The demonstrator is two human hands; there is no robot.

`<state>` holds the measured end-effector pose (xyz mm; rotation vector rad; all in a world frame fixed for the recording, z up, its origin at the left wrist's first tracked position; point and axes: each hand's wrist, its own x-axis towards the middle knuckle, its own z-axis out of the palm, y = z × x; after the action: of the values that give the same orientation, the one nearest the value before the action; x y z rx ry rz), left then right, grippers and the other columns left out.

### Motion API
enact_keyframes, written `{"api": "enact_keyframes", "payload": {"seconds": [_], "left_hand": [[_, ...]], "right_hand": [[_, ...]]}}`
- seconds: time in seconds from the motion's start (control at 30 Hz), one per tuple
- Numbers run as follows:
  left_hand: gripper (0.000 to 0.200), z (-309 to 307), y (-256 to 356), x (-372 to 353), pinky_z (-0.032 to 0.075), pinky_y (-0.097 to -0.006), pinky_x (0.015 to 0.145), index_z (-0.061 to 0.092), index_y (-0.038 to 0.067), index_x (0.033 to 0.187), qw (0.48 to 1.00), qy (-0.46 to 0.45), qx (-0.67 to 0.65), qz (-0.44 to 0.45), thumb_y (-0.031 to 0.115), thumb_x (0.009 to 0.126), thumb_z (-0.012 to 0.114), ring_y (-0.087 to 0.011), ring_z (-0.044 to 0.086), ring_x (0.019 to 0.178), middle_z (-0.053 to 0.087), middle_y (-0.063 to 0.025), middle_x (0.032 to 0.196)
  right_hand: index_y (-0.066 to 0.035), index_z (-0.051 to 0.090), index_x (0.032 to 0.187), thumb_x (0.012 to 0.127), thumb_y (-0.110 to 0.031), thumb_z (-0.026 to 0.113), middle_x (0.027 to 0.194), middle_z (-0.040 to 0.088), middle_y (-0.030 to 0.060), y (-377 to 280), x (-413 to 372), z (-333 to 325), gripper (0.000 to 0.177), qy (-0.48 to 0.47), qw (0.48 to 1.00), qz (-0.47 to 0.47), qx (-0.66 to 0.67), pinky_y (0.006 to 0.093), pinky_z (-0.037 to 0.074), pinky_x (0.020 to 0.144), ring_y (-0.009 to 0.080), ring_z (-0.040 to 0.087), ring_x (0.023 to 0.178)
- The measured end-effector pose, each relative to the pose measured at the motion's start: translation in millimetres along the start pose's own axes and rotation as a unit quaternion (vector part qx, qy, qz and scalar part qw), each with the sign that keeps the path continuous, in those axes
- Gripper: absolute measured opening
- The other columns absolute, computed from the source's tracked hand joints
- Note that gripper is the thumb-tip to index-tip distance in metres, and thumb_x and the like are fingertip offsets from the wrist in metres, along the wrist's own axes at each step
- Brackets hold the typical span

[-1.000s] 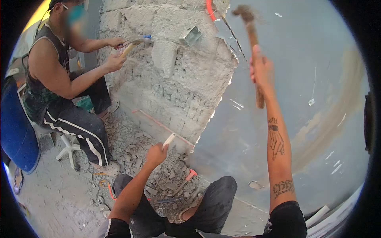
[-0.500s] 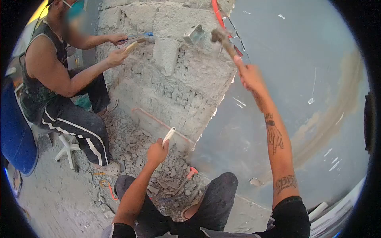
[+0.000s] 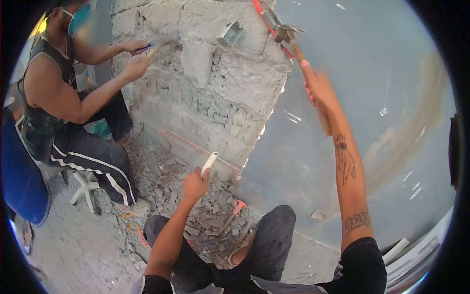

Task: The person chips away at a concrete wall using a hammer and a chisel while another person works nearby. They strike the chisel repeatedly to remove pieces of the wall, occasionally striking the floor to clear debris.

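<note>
My right hand [image 3: 320, 90] is wrapped round the wooden handle of a claw hammer [image 3: 297, 50], raised at the upper right. The hammer's head overlaps a red-orange conduit [image 3: 264, 19] along the edge where bare masonry meets the grey painted wall [image 3: 342, 161]. In my left hand [image 3: 196, 185], closed low over the rubble, is a slim white handle [image 3: 210, 160] with a hole at its upper end; the rest of it is hidden by the fingers. A metal electrical box [image 3: 230, 34] sits in the rough wall left of the hammer.
At left a seated person [image 3: 51, 98] holds a blue-handled tool and a wooden-handled one against the masonry. Broken rubble [image 3: 166, 183] covers the floor along the wall. A chisel with an orange guard [image 3: 239, 207] lies between my knees. A thin reddish pipe [image 3: 196, 151] crosses the lower wall.
My right hand and the hammer have shifted right and slightly down, and the hammer has turned. My left hand stays nearly in place. The view has shifted slightly; the other person's tools have moved.
</note>
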<state>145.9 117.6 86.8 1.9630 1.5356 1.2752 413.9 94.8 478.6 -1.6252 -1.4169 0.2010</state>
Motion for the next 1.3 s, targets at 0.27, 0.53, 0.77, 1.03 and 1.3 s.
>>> {"api": "enact_keyframes", "payload": {"seconds": [0.27, 0.53, 0.77, 1.03, 1.3], "left_hand": [[0.045, -7.6, 13.5, 4.2, 0.046, -0.0502, 0.057, 0.058, -0.001, 0.086, 0.998, 0.012, -0.054, 0.014, 0.042, 0.096, 0.051, -0.0454, 0.061, 0.064, 0.06, -0.0246, 0.066], [0.044, -31.6, 59.4, 28.1, 0.042, -0.0402, 0.053, 0.059, -0.001, 0.088, 0.994, -0.019, -0.104, 0.006, 0.041, 0.098, 0.051, -0.0286, 0.057, 0.054, 0.056, -0.0198, 0.063], [0.044, -66.5, 142.3, 82.0, 0.043, -0.0393, 0.059, 0.06, -0.002, 0.094, 0.984, 0.024, -0.152, 0.093, 0.04, 0.099, 0.049, -0.0243, 0.054, 0.063, 0.057, -0.018, 0.068], [0.043, -48.1, -3.9, 150.6, 0.05, -0.0309, 0.071, 0.057, -0.004, 0.121, 0.957, 0.048, -0.076, 0.276, 0.032, 0.101, 0.045, -0.0198, 0.058, 0.088, 0.062, -0.0144, 0.104], [0.062, -23.1, -74.8, 11.9, 0.048, -0.0502, 0.066, 0.06, -0.007, 0.113, 0.963, -0.154, 0.198, 0.095, 0.049, 0.101, 0.038, -0.0415, 0.062, 0.079, 0.065, -0.0257, 0.09]], "right_hand": [[-0.009, 0.049, 0.067, 0.088, -0.068, 0.049, 0.054, 0.041, -0.0028, 91.1, -4.0, -3.9, 0.063, 0.116, 0.99, -0.079, -0.016, 0.0239, 0.031, 0.039, 0.0068, 0.038, 0.043], [-0.007, 0.05, 0.064, 0.089, -0.067, 0.048, 0.054, 0.046, 0.0002, 86.0, -32.1, -6.2, 0.065, 0.09, 0.988, -0.078, 0.096, 0.0272, 0.035, 0.045, 0.0104, 0.043, 0.048], [-0.001, 0.056, 0.062, 0.091, -0.067, 0.042, 0.052, 0.048, 0.0052, 135.9, -32.5, 32.0, 0.073, 0.031, 0.998, -0.034, -0.038, 0.0341, 0.04, 0.047, 0.0172, 0.049, 0.048], [0.005, 0.054, 0.056, 0.087, -0.058, 0.058, 0.049, 0.046, 0.015, 179.8, -158.5, 60.7, 0.071, -0.013, 0.992, 0.029, 0.125, 0.0457, 0.043, 0.049, 0.0264, 0.047, 0.047], [0.002, 0.067, 0.075, 0.084, -0.077, 0.039, 0.06, 0.058, 0.0188, 319.1, -342.8, -13.9, 0.084, 0.136, 0.953, 0.264, 0.057, 0.0427, 0.046, 0.058, 0.0307, 0.06, 0.06]]}}
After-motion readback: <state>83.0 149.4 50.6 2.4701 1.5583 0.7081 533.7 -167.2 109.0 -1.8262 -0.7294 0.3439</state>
